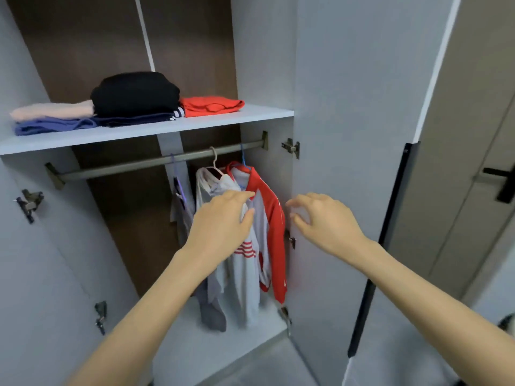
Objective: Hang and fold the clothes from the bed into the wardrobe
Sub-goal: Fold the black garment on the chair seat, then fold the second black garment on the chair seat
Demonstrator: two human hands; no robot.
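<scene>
Pinches shirt (pixel 242 288) with left hand (pixel 223 221), likely to straighten it on the rail (pixel 125 167); holds right hand (pixel 323 218) loose and empty beside jacket (pixel 278 246), ready to assist.

Wardrobe (pixel 334 107) panels: pale grey. Back panel (pixel 83 37): dark brown. Shelf (pixel 195 125): pale grey.
Folded stack: pink jumper (pixel 53 111); violet top (pixel 55 126); black jumper (pixel 136 93); navy piece (pixel 133 119) with black-and-white striped edge; orange-red top (pixel 211 106).
Rail (pixel 125 165): dull olive-grey.
Hangers: purple hanger (pixel 178 185), white hanger (pixel 214 160), blue hanger (pixel 243 158).
Hanging: grey garment (pixel 181 218); white shirt (pixel 245 274), red stripes; red jacket (pixel 278 232), grey front.
Door handle (pixel 501 185): black.
</scene>
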